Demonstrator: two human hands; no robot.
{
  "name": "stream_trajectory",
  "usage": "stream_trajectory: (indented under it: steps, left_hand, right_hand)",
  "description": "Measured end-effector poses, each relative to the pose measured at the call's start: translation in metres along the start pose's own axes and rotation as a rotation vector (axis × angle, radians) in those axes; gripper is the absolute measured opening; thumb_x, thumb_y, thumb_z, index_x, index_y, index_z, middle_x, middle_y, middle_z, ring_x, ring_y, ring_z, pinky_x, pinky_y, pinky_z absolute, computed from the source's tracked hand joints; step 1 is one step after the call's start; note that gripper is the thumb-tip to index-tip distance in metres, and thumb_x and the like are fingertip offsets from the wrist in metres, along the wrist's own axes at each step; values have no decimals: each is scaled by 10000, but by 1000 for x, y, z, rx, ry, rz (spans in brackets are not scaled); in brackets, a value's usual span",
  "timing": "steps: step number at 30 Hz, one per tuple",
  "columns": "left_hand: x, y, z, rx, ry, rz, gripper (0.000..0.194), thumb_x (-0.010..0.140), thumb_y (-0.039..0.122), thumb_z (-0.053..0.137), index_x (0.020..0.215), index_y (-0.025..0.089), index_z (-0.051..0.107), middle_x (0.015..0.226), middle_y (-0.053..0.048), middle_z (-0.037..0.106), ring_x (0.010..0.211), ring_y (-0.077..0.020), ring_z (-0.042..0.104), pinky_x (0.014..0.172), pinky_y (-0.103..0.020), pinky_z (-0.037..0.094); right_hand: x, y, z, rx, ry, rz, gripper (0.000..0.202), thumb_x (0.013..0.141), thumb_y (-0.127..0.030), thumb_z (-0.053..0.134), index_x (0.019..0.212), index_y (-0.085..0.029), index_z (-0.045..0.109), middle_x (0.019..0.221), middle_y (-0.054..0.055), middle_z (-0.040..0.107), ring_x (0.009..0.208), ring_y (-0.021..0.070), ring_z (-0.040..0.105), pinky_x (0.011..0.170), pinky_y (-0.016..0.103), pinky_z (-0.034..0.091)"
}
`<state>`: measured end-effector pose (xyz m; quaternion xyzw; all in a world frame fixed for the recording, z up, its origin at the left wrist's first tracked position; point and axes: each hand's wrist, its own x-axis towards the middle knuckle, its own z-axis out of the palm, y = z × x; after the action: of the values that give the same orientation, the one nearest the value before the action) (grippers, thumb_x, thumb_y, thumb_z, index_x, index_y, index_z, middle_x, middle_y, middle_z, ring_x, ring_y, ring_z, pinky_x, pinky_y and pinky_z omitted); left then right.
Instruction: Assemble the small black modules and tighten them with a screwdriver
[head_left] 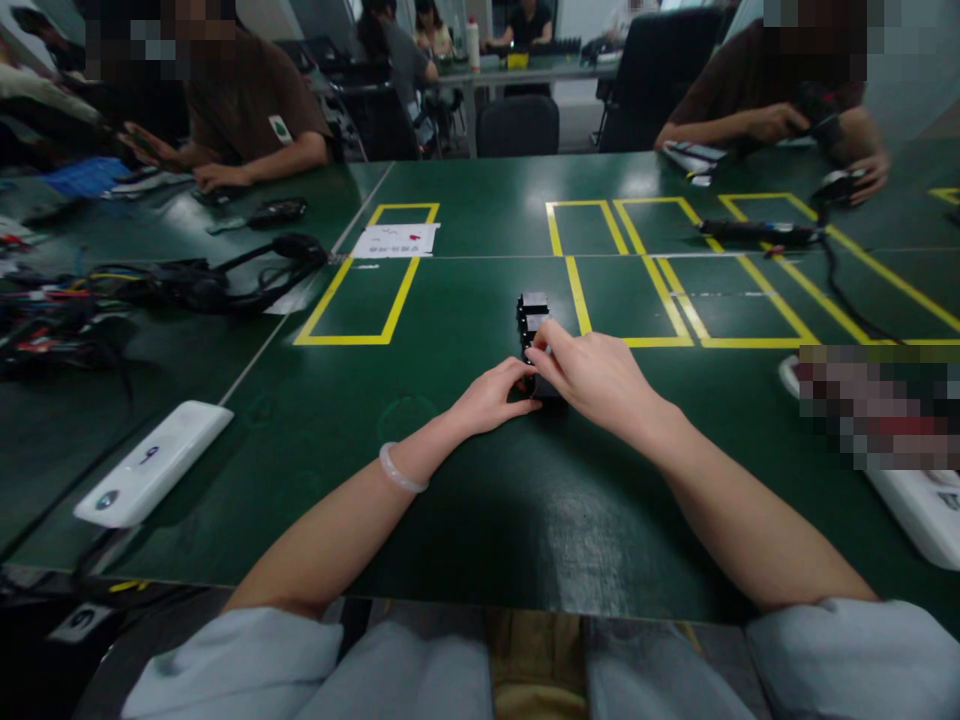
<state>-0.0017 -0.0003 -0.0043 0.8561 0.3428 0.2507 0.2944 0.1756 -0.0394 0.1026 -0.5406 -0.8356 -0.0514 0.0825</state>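
A small black device with grey block-like parts point(535, 300) stands on the green table point(465, 520), in front of my body. My left hand point(499, 395) grips its near left side between thumb and fingers. From the right, my right hand point(589, 375) reaches over it, with thumb and fingertips pinched together at its middle. Whether anything small sits in that pinch is hidden. The device's far end sticks out beyond my fingers, and its near end shows dark below my right hand.
Yellow tape rectangles point(660, 342) mark the table beyond my hands. A printed sheet point(397, 240) lies at the back left. Black cables point(247, 275) and a white power bank-like box point(154, 465) are left. Two people sit opposite; one handles a dark device point(821, 115).
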Motion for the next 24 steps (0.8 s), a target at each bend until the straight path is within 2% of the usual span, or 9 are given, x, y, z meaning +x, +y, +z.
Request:
stream_trajectory:
  steps: [3,7,15,21,24]
  left_hand:
    - [0,1,-1,7,-5,-3,407,843,384,654,1186,199,539,1008,-44,561,905,-198,580,826,-323,477]
    - [0,2,-1,15,-6,-22,384,842,393,649,1159,202,547,998,-40,560,904,-198,584,821,-319,479]
    - [0,1,0,13,-14,-5,421,843,401,645,1195,199,534,1043,-59,567,933,-216,580,839,-341,482]
    - [0,2,0,16,-6,-19,392,838,391,657,1166,203,551,986,-32,558,896,-189,581,815,-310,471]
    - [0,2,0,7,13,-5,388,841,386,657,1162,197,549,975,-28,558,887,-186,577,805,-305,469]
  right_hand:
    - [0,1,1,-26,-10,5,358,987,-398,233,1043,-206,531,761,52,694,643,194,631,539,277,203]
    - [0,1,3,16,11,-3,308,972,-317,243,1118,-215,495,762,34,688,614,182,612,528,274,204]
    - [0,-2,-2,6,-25,18,379,982,-435,239,1066,-200,524,782,56,698,658,195,628,552,271,229]
    - [1,0,1,1,-25,10,318,974,-320,245,1099,-206,514,778,53,697,638,189,626,530,274,195]
    - [0,-1,2,34,6,-5,313,977,-324,239,1102,-204,500,815,43,700,658,183,631,529,272,197]
